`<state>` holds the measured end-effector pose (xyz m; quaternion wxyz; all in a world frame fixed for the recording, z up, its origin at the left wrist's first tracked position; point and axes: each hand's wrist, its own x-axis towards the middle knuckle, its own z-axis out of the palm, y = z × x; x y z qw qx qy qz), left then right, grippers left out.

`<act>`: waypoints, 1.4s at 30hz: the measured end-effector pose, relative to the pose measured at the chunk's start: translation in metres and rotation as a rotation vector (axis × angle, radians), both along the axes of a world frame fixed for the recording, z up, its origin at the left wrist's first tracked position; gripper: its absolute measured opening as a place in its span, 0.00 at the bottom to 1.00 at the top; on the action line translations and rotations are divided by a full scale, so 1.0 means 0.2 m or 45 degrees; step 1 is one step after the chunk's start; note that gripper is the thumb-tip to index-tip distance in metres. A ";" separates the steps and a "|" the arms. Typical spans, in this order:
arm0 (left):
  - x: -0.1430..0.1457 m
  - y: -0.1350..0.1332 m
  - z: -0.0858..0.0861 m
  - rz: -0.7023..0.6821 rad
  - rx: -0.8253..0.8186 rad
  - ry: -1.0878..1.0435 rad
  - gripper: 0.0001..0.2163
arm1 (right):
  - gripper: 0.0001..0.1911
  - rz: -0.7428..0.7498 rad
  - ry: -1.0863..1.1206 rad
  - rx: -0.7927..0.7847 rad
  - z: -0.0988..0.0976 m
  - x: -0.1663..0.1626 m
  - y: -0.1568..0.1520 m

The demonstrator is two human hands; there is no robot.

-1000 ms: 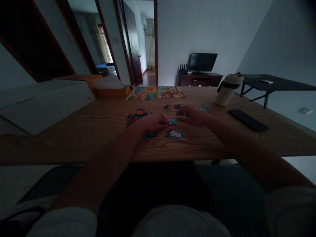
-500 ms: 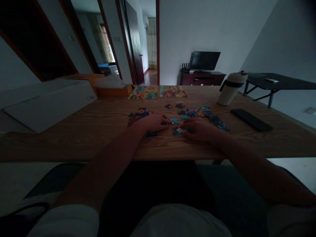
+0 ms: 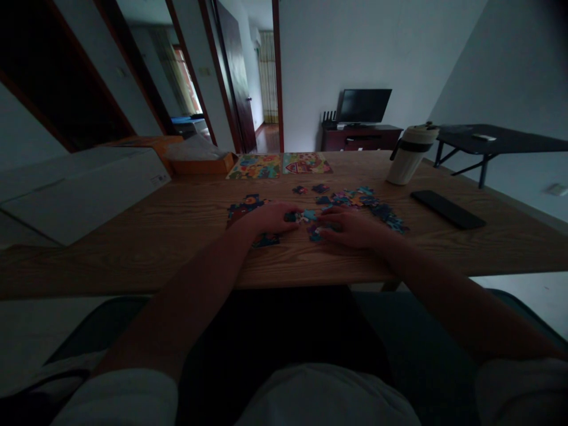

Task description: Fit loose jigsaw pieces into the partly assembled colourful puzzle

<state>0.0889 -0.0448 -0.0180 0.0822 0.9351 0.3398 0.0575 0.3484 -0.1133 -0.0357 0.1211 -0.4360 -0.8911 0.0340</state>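
Observation:
Jigsaw puzzle pieces lie between my hands on the wooden table [image 3: 195, 248]. My left hand [image 3: 274, 218] rests over a partly joined puzzle section [image 3: 246, 204] and covers some of it. Its thumb and fingers close around a dark puzzle piece [image 3: 290, 217], which touches or lies close to a light-blue piece [image 3: 309, 215]. Across from it, my right hand [image 3: 352, 228] lies low on the tabletop. Its thumb and fingers are at a purple-and-teal puzzle piece [image 3: 315, 232], partly hidden by them. A heap of loose pieces [image 3: 355, 198] spreads behind the right hand.
Two loose pieces [image 3: 320, 188] lie farther back. Colourful picture cards [image 3: 307, 163] are at the far edge, beside an orange box [image 3: 204, 165]. A white box [image 3: 89, 189] stands left. At right are a cream bottle [image 3: 407, 158] and a dark flat object [image 3: 447, 209].
My right hand's fingers and thumb have shifted slightly on the purple-and-teal piece. The left fingers have lifted a little, showing more of the dark piece. The camera view has turned slightly right.

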 end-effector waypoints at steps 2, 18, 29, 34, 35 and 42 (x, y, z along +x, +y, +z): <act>0.00 -0.01 0.00 0.002 -0.008 -0.007 0.24 | 0.24 -0.005 -0.042 0.016 -0.01 -0.02 0.00; 0.04 -0.03 0.00 0.043 0.032 -0.022 0.22 | 0.22 -0.205 0.364 -0.284 -0.03 -0.03 0.04; 0.05 -0.02 -0.01 0.154 0.034 -0.124 0.20 | 0.19 -0.234 0.304 -0.233 -0.02 -0.04 0.02; 0.05 -0.03 0.00 0.185 0.035 -0.114 0.20 | 0.15 -0.051 0.260 -0.183 0.00 -0.05 0.02; 0.05 -0.04 0.00 0.181 0.041 -0.103 0.20 | 0.15 -0.026 0.245 -0.167 0.00 -0.05 0.02; 0.06 -0.04 0.00 0.097 0.041 -0.023 0.21 | 0.16 0.041 0.213 -0.135 0.00 -0.06 0.02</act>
